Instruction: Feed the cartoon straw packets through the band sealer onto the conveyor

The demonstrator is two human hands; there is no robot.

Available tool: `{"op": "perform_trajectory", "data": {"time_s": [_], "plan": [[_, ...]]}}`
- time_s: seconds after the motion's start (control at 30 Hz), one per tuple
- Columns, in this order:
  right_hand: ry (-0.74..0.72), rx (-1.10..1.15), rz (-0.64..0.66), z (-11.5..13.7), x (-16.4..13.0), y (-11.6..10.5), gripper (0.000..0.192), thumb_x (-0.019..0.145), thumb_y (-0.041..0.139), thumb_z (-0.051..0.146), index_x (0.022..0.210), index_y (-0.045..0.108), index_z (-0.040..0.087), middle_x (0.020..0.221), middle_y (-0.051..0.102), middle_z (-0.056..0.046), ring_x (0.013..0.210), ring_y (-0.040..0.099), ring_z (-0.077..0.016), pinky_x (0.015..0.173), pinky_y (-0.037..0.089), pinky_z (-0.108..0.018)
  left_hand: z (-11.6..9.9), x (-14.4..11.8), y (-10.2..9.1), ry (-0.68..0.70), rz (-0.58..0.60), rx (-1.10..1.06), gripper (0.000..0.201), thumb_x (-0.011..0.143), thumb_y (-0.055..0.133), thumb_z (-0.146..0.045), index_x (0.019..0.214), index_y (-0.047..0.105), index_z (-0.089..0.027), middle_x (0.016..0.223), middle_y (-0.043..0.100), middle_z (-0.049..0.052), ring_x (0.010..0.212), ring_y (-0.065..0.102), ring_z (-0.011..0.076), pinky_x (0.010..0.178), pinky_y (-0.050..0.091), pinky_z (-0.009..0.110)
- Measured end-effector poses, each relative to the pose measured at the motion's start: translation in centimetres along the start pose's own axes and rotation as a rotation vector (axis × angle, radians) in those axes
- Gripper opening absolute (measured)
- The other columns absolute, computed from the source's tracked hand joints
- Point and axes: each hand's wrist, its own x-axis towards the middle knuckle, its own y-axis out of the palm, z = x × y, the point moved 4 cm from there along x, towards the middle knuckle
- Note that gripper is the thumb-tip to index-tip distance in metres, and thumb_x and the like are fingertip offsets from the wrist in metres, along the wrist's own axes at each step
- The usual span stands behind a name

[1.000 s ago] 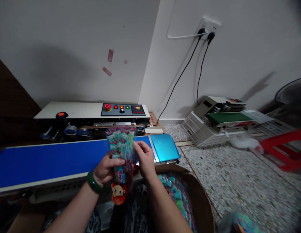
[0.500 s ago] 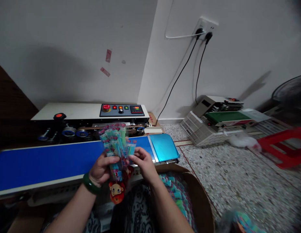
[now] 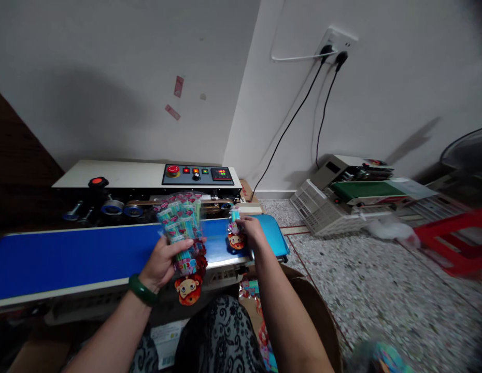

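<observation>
My left hand [image 3: 163, 259] is closed around a fanned bundle of clear packets [image 3: 182, 223] with turquoise and green contents and a red-haired cartoon face at the lower end. It holds them in front of the blue belt [image 3: 89, 254] of a band sealing machine. My right hand [image 3: 251, 230] pinches a single packet [image 3: 236, 235] of the same kind by its right side, over the right end of the belt. The packet's top points toward the sealing machine [image 3: 143, 178]. My right fingertips are partly hidden behind the hand.
A cardboard box [image 3: 314, 316] with similar packets stands below the belt. On the right, a second machine with a green belt [image 3: 369, 190] rests on a white crate [image 3: 319, 212]. A red plastic stool [image 3: 454, 243] lies beyond. Black power cords [image 3: 291, 119] run down the wall.
My right hand has moved away from the bundle to the right, carrying one packet over the belt end. My left hand keeps the bundle in nearly the same place.
</observation>
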Motion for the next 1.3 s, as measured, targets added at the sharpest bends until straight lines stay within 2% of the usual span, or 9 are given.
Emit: {"op": "perform_trajectory", "data": {"time_s": [0.13,0.27,0.37,0.47,0.63,0.83,0.97,1.1,1.3], "plan": [[-0.049,-0.007,0.036,1.2,-0.7,1.7,0.019,0.053,0.067,0.029,0.061,0.057,0.014,0.053,0.057,0.001,0.047,0.051,-0.0110,0.047,0.041,-0.024,0.1,0.4,0.1,0.043,-0.069,-0.006,0.030,0.058,0.072,-0.014,0.086,0.063,-0.015,0.075,0.070,0.004,0.060,0.064,0.0187,0.057,0.054,0.031],[-0.342,-0.024,0.164,2.7,-6.2,3.8,0.031,0.061,0.066,0.038,0.083,0.056,0.019,0.081,0.061,-0.002,0.075,0.057,-0.0145,0.066,0.046,-0.027,0.3,1.0,0.1,0.131,-0.121,-0.001,0.034,0.060,0.071,-0.015,0.093,0.062,-0.015,0.081,0.070,0.004,0.072,0.065,0.0213,0.067,0.053,0.034],[-0.469,-0.131,0.304,2.1,-11.0,5.9,0.067,0.049,0.076,0.030,0.109,0.047,0.023,0.107,0.054,-0.006,0.089,0.055,-0.0178,0.076,0.046,-0.030,0.5,1.1,0.1,0.182,-0.178,0.002,0.031,0.062,0.071,-0.017,0.092,0.062,-0.014,0.079,0.069,0.004,0.073,0.065,0.0217,0.070,0.052,0.035],[-0.431,-0.171,0.296,0.7,-12.8,7.2,0.085,0.049,0.077,0.027,0.123,0.034,0.023,0.109,0.052,-0.008,0.083,0.057,-0.0175,0.074,0.047,-0.031,0.6,1.0,0.4,0.183,-0.179,0.005,0.029,0.061,0.071,-0.017,0.089,0.063,-0.013,0.077,0.069,0.004,0.071,0.065,0.0217,0.068,0.052,0.035],[-0.366,-0.123,0.311,-0.4,-11.4,7.4,0.071,0.056,0.073,0.026,0.119,0.039,0.021,0.082,0.060,-0.001,0.072,0.058,-0.0159,0.066,0.047,-0.028,0.1,0.8,0.6,0.286,-0.187,-0.139,0.030,0.062,0.072,-0.018,0.090,0.063,-0.020,0.084,0.069,-0.001,0.083,0.063,0.0182,0.080,0.048,0.032],[-0.328,-0.010,0.313,-0.8,-10.5,5.7,0.026,0.065,0.065,0.030,0.087,0.060,0.017,0.083,0.064,-0.003,0.076,0.059,-0.0158,0.071,0.046,-0.029,-0.4,1.2,0.2,0.313,-0.212,-0.219,0.028,0.064,0.071,-0.018,0.091,0.063,-0.021,0.087,0.069,-0.001,0.083,0.063,0.0180,0.079,0.049,0.034],[-0.183,0.186,0.107,-0.9,-8.1,2.1,0.031,0.061,0.067,0.029,0.088,0.055,0.020,0.077,0.066,0.000,0.068,0.061,-0.0142,0.066,0.049,-0.028,-0.8,1.1,-0.4,0.336,-0.298,-0.157,0.033,0.060,0.074,-0.019,0.090,0.063,-0.019,0.083,0.069,0.000,0.082,0.063,0.0195,0.077,0.050,0.034],[-0.038,0.215,-0.054,-0.5,-4.2,-1.3,0.034,0.056,0.068,0.023,0.086,0.051,0.020,0.063,0.064,0.002,0.053,0.060,-0.0136,0.053,0.049,-0.027,-0.9,1.0,-0.6,0.322,-0.286,-0.116,0.038,0.058,0.074,-0.018,0.094,0.062,-0.016,0.084,0.069,0.002,0.080,0.064,0.0195,0.075,0.050,0.032],[0.091,0.055,0.123,0.3,-0.7,-0.3,0.016,0.051,0.068,0.012,0.061,0.056,0.014,0.049,0.059,-0.002,0.041,0.055,-0.0142,0.042,0.045,-0.027,-0.4,1.2,-0.4,0.247,-0.215,-0.136,0.037,0.059,0.074,-0.018,0.094,0.063,-0.016,0.081,0.070,0.002,0.074,0.064,0.0177,0.071,0.051,0.029]]}}
